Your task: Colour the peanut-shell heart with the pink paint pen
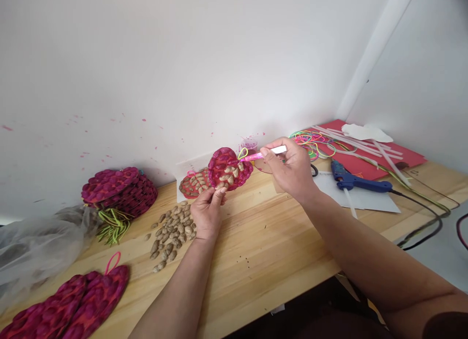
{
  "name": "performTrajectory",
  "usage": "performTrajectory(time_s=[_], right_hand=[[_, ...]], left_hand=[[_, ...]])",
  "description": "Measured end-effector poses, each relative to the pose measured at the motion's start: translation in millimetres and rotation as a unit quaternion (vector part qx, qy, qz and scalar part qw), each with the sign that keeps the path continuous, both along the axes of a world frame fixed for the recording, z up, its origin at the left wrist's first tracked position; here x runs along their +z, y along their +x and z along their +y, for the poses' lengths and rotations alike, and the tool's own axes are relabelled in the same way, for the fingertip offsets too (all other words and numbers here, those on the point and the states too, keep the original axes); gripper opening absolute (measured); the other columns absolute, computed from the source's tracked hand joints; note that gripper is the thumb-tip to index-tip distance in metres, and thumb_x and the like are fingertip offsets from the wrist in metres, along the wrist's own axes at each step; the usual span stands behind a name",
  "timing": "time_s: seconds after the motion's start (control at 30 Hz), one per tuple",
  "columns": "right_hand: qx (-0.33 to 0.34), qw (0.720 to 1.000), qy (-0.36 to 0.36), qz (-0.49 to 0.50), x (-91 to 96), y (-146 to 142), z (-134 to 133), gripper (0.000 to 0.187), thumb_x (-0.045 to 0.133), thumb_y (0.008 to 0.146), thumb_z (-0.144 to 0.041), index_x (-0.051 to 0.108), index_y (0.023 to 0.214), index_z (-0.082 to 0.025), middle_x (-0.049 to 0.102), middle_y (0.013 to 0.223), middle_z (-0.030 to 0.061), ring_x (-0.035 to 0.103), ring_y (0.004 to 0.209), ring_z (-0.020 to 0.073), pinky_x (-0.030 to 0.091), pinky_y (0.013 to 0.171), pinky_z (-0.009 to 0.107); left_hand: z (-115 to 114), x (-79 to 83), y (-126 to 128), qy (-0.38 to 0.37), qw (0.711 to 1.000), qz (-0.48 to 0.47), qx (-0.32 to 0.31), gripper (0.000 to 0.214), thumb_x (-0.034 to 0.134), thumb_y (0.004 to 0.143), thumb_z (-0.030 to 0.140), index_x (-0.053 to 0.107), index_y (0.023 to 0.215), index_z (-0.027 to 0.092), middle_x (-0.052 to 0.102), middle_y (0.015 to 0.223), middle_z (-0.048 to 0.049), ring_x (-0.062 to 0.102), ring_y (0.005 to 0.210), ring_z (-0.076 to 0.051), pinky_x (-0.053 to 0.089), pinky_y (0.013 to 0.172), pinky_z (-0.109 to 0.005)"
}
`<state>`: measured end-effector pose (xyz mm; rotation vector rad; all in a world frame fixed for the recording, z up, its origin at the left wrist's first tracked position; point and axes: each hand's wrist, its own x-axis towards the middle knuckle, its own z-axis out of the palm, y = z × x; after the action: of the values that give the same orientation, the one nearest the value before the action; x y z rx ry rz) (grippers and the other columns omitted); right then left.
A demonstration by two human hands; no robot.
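My left hand (207, 210) grips the lower edge of a round red disc (219, 164) covered with peanuts, held up off the table. Most of its rim is painted magenta, while several peanuts toward its middle and right stay tan. A yellow-green loop (243, 153) sticks out at its upper right. In my right hand (288, 167) is a paintbrush (256, 156) with a white end and a pink-smeared front; its tip meets the disc's right side. Behind the hands stands a small clear cup (249, 144) stained with pink paint, partly hidden.
Loose peanuts (171, 234) lie left of my left arm. An unpainted peanut disc (193, 183) rests on white paper behind. Painted discs (119, 190) are stacked at left, others (91, 300) in front. A blue glue gun (360, 182), glue sticks (358, 141) and coloured cords (310, 141) lie right.
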<state>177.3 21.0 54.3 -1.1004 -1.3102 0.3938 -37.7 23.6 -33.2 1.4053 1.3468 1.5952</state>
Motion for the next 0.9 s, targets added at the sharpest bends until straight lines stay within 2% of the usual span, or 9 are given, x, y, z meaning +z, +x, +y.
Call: performTrajectory(time_s=[0.13, 0.27, 0.43, 0.63, 0.9], right_hand=[[0.030, 0.999, 0.035, -0.011, -2.1, -5, -7, 0.018, 0.068, 0.093, -0.044, 0.067, 0.094, -0.026, 0.074, 0.087, 0.0027, 0.069, 0.081, 0.0193, 0.053, 0.068, 0.033], [0.015, 0.996, 0.062, -0.067, -3.4, -9, -10, 0.015, 0.068, 0.095, -0.040, 0.069, 0.095, -0.026, 0.075, 0.095, 0.0052, 0.071, 0.092, 0.0212, 0.056, 0.078, 0.036], [-0.001, 0.994, 0.080, -0.078, -3.0, -10, -10, 0.012, 0.068, 0.095, -0.036, 0.068, 0.091, -0.025, 0.077, 0.095, 0.0049, 0.071, 0.093, 0.0207, 0.055, 0.082, 0.036], [-0.021, 0.994, 0.064, -0.090, -3.6, -12, -9, 0.013, 0.068, 0.095, -0.038, 0.067, 0.091, -0.025, 0.076, 0.089, 0.0033, 0.071, 0.084, 0.0192, 0.056, 0.080, 0.036], [0.002, 0.999, 0.030, -0.026, -5.3, -7, -2, 0.016, 0.068, 0.093, -0.042, 0.065, 0.091, -0.026, 0.075, 0.092, 0.0046, 0.073, 0.093, 0.0227, 0.059, 0.079, 0.037]], left_hand=[[-3, 6.1, 3, -0.004, 1.000, 0.006, 0.013, 0.031, 0.080, 0.078, 0.048, 0.078, 0.073, 0.017, 0.065, 0.059, -0.0005, 0.056, 0.054, -0.013, 0.047, 0.056, -0.024], [-5, 12.8, 4, 0.005, 0.999, 0.049, 0.023, 0.031, 0.081, 0.078, 0.047, 0.076, 0.068, 0.017, 0.065, 0.057, -0.0003, 0.056, 0.054, -0.013, 0.046, 0.057, -0.024], [-6, 12.3, 5, 0.030, 0.997, 0.067, 0.028, 0.028, 0.081, 0.077, 0.045, 0.079, 0.071, 0.018, 0.068, 0.059, -0.0006, 0.058, 0.056, -0.013, 0.046, 0.059, -0.024], [-5, 7.9, 6, 0.047, 0.996, 0.070, 0.021, 0.026, 0.080, 0.078, 0.045, 0.081, 0.076, 0.018, 0.069, 0.062, -0.0013, 0.059, 0.058, -0.013, 0.048, 0.060, -0.024], [-3, 3.9, 2, 0.043, 0.996, 0.073, 0.019, 0.026, 0.080, 0.079, 0.046, 0.083, 0.078, 0.019, 0.068, 0.062, -0.0010, 0.058, 0.058, -0.014, 0.047, 0.060, -0.025]])
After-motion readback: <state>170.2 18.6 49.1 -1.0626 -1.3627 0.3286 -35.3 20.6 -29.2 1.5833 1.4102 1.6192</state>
